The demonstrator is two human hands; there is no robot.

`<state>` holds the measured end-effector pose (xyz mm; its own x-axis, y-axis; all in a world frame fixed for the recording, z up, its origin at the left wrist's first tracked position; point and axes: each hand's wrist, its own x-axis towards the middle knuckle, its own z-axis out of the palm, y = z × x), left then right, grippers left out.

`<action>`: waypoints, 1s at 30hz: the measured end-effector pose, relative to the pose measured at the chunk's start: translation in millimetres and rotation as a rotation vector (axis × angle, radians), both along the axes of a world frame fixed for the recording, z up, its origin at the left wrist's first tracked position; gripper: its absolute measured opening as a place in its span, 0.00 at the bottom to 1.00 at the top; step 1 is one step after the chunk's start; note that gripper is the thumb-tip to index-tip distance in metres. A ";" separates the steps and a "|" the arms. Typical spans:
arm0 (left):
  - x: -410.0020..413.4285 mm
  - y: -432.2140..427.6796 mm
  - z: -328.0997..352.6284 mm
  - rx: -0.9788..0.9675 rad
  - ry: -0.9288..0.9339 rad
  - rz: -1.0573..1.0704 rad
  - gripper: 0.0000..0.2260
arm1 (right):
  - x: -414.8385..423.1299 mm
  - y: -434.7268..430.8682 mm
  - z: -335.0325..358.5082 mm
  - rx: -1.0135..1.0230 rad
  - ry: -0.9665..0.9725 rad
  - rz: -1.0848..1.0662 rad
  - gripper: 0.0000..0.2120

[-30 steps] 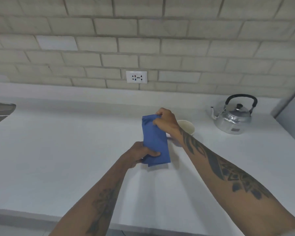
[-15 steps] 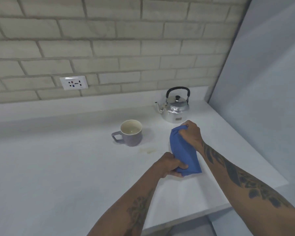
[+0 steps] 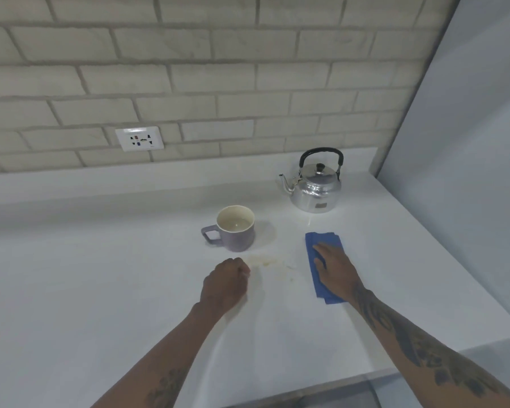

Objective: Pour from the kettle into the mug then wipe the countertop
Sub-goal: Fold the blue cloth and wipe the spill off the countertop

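White countertop [image 3: 100, 290] is carrying: steel kettle [image 3: 315, 189] sitting at 1 o'clock near back corner, purple mug [image 3: 234, 229] standing centre w/ handle pointing 9 o'clock, folded blue cloth [image 3: 321, 266] lying flat at 3 o'clock, pale spill [image 3: 265, 262] spreading btwn mug & cloth.

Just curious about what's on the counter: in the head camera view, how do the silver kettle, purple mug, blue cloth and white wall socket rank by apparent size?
1. Silver metal kettle
2. Folded blue cloth, partly hidden under the right hand, roughly tied with the purple ceramic mug
3. White wall socket, smallest, though farthest away
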<state>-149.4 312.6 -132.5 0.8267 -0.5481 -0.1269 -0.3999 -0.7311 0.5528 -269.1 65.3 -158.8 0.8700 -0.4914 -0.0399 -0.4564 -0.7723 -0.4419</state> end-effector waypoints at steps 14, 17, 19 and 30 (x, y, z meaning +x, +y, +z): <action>50.6 118.3 -52.6 0.022 -0.374 -0.046 0.26 | 28.2 32.5 -15.6 -0.506 0.254 0.181 0.25; 51.3 119.3 -59.9 0.008 -0.336 -0.024 0.26 | 38.5 67.1 -15.9 -0.436 0.204 0.215 0.26; 51.6 120.1 -63.4 0.017 -0.335 -0.028 0.27 | 35.4 90.0 -17.8 -0.435 0.175 0.298 0.26; 51.9 120.6 -68.8 0.003 -0.356 -0.058 0.27 | -18.1 47.6 -32.2 -0.311 0.105 0.311 0.26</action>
<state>-97.5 433.2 -201.3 0.7871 -0.5952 0.1616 -0.6076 -0.7033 0.3691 -287.2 112.9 -191.0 0.9774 -0.2098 -0.0277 -0.2116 -0.9686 -0.1306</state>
